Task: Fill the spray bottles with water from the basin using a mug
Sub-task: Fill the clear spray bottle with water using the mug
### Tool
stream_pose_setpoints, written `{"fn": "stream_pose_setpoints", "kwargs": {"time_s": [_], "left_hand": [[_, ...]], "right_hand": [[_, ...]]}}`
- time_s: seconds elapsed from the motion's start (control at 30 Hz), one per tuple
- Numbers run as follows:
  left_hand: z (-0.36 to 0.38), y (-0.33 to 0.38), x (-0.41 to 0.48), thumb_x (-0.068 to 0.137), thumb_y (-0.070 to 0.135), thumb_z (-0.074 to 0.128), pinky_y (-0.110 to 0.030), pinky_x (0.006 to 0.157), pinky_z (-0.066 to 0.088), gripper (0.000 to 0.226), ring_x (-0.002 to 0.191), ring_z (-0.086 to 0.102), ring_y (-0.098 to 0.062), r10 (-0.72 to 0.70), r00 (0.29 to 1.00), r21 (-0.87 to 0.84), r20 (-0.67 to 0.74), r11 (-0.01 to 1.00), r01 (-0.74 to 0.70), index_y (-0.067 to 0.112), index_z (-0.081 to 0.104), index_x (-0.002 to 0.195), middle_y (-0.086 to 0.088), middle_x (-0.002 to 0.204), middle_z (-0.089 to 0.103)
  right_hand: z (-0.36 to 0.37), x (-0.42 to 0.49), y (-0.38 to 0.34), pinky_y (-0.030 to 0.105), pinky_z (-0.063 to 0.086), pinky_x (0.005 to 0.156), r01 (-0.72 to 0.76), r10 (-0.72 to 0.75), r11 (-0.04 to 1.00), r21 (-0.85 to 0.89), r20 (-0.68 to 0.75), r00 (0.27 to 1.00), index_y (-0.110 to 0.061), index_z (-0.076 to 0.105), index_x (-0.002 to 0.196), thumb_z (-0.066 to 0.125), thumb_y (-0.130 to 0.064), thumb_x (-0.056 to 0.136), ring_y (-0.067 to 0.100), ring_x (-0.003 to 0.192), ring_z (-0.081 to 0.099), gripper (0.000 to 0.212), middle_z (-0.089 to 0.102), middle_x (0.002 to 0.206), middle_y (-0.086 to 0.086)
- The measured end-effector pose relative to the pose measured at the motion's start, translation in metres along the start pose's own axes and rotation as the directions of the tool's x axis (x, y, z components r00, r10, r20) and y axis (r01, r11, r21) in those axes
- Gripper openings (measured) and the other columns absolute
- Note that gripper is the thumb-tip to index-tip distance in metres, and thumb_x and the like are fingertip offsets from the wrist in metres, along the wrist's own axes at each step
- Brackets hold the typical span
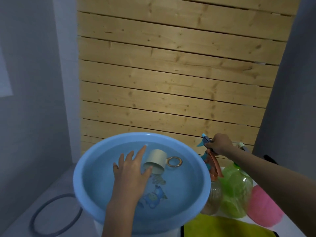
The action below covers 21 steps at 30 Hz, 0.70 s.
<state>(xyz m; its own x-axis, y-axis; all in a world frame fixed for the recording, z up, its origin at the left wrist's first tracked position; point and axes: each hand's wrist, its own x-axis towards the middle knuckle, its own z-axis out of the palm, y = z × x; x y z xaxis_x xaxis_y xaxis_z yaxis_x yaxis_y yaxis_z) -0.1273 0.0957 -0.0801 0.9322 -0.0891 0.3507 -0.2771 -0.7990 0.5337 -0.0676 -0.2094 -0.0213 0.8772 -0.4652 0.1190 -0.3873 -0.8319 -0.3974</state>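
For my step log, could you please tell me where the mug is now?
Head view, lower centre: the mug lies on its side in the water of the blue basin, just right of the left hand.

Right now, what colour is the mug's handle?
Gold ring handle on the cream mug, clearest in the head view.

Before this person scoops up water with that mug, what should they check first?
1. Supply: ok, the round blue plastic basin holds water.
2. Within reach: ok, the cream mug with gold ring handle lies on its side in the water beside the left hand.
3. Gripped: not ok, the left hand's fingers are straight.
4. Steadied: ok, the right hand grips the blue trigger head of the clear spray bottle with orange neck.
5. Bottle mouth open for pouring: cannot tell.
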Motion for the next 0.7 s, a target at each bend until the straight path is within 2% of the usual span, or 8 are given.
{"fn": "stream_pose_setpoints", "kwargs": {"time_s": [0.07, 0.13, 0.23, 0.33, 0.4, 0.47, 0.6, 0.7], "left_hand": [[0.000, -0.002, 0.001, 0.093, 0.047, 0.048, -0.046, 0.113, 0.020, 0.066, 0.143, 0.015, -0.025, 0.001, 1.000, 0.001, 0.000, 1.000, -0.001, 0.043, 0.010, 0.147, -0.002, 0.151, 0.029], [-0.001, -0.001, 0.001, 0.093, 0.046, 0.047, -0.046, 0.114, 0.018, 0.065, 0.144, 0.012, -0.025, 0.007, 1.000, -0.011, -0.008, 1.000, -0.007, 0.043, 0.010, 0.147, -0.001, 0.152, 0.027], [-0.002, 0.003, 0.000, 0.094, 0.046, 0.045, -0.045, 0.116, 0.015, 0.063, 0.144, 0.010, -0.024, 0.021, 0.999, -0.021, -0.026, 1.000, -0.021, 0.043, 0.012, 0.147, -0.001, 0.153, 0.026], [-0.001, 0.007, 0.001, 0.094, 0.046, 0.045, -0.044, 0.116, 0.014, 0.062, 0.144, 0.009, -0.025, 0.039, 0.998, -0.033, -0.040, 0.999, -0.040, 0.044, 0.012, 0.147, -0.001, 0.153, 0.026], [0.000, 0.010, 0.000, 0.094, 0.045, 0.045, -0.044, 0.116, 0.014, 0.063, 0.144, 0.010, -0.025, 0.053, 0.998, -0.041, -0.043, 0.998, -0.055, 0.045, 0.012, 0.147, -0.002, 0.152, 0.027], [0.002, 0.012, -0.001, 0.094, 0.045, 0.046, -0.044, 0.116, 0.014, 0.063, 0.144, 0.012, -0.025, 0.058, 0.998, -0.045, -0.041, 0.997, -0.060, 0.044, 0.012, 0.147, -0.003, 0.152, 0.028], [0.005, 0.012, -0.002, 0.093, 0.044, 0.048, -0.045, 0.115, 0.017, 0.065, 0.143, 0.016, -0.024, 0.070, 0.997, -0.063, -0.033, 0.995, -0.072, 0.044, 0.011, 0.147, -0.005, 0.150, 0.031], [0.005, 0.012, -0.003, 0.094, 0.043, 0.048, -0.045, 0.115, 0.017, 0.065, 0.143, 0.015, -0.024, 0.060, 0.998, -0.091, -0.020, 0.994, -0.062, 0.044, 0.011, 0.147, -0.004, 0.151, 0.029]], "right_hand": [[-0.003, 0.000, -0.001, 0.032, 0.051, 0.056, -0.018, 0.018, 1.000, -0.004, 0.035, 0.999, 0.001, 0.062, 0.087, 0.068, -0.024, 0.087, 0.024, 0.064, 0.060, 0.025, 0.061, 0.081, 0.015], [-0.009, 0.001, -0.003, 0.035, 0.056, 0.061, -0.048, 0.044, 0.998, 0.037, 0.100, 0.994, 0.004, 0.062, 0.093, 0.068, -0.020, 0.087, 0.026, 0.065, 0.063, 0.026, 0.064, 0.085, 0.017], [-0.020, -0.003, -0.005, 0.026, 0.052, 0.050, -0.077, 0.070, 0.996, 0.039, 0.166, 0.984, 0.004, 0.061, 0.094, 0.065, -0.017, 0.089, 0.019, 0.053, 0.057, 0.022, 0.063, 0.083, 0.017], [-0.028, -0.012, -0.008, 0.025, 0.040, 0.048, 0.040, -0.030, 0.981, -0.190, 0.054, 0.998, -0.001, 0.064, 0.088, 0.060, -0.027, 0.091, 0.017, 0.058, 0.051, 0.026, 0.057, 0.071, 0.007], [-0.035, -0.025, -0.011, 0.028, 0.039, 0.054, 0.109, -0.137, 0.946, -0.306, -0.074, 0.988, -0.007, 0.059, 0.088, 0.056, -0.034, 0.091, 0.022, 0.072, 0.056, 0.028, 0.058, 0.079, 0.007], [-0.043, -0.039, -0.017, 0.031, 0.043, 0.059, 0.146, -0.195, 0.934, -0.326, -0.124, 0.973, -0.009, 0.057, 0.090, 0.057, -0.036, 0.089, 0.025, 0.079, 0.060, 0.027, 0.060, 0.085, 0.006], [-0.051, -0.063, -0.031, 0.029, 0.055, 0.059, 0.140, -0.111, 0.959, -0.245, 0.127, 0.986, -0.010, 0.057, 0.077, 0.064, -0.033, 0.085, 0.018, 0.055, 0.066, 0.025, 0.065, 0.067, 0.002], [-0.046, -0.070, -0.034, 0.032, 0.060, 0.062, 0.112, -0.049, 0.961, -0.254, 0.244, 0.969, -0.010, 0.053, 0.080, 0.070, -0.025, 0.081, 0.021, 0.059, 0.070, 0.023, 0.065, 0.068, 0.004]]}}
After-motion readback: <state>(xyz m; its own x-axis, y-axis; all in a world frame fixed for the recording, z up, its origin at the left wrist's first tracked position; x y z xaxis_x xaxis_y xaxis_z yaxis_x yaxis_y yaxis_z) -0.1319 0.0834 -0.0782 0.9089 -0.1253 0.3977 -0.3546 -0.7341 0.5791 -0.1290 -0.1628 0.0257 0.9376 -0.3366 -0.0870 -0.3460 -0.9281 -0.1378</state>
